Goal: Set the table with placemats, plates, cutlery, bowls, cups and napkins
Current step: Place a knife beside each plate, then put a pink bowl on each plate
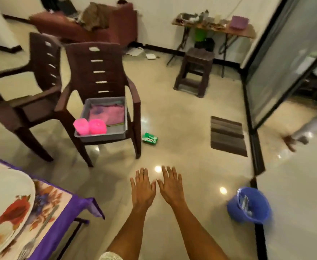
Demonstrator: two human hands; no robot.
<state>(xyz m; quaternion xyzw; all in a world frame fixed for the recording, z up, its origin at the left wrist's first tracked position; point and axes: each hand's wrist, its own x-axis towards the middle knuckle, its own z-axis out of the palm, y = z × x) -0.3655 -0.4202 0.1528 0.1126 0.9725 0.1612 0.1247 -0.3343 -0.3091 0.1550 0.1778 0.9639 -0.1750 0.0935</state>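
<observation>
My left hand and my right hand are stretched out side by side over the floor, palms down, fingers straight, holding nothing. Ahead to the left a grey tray sits on the seat of a brown plastic chair. In the tray lie pink cloths and two pink cups at its front left corner. At the lower left is the table corner with a floral placemat edged in purple, a white flowered plate on it, and a fork beside the plate.
A second brown chair stands left of the first. A green packet lies on the floor near the chair. A blue bucket stands at the right by a glass partition. A striped mat, stool and cluttered side table are farther off.
</observation>
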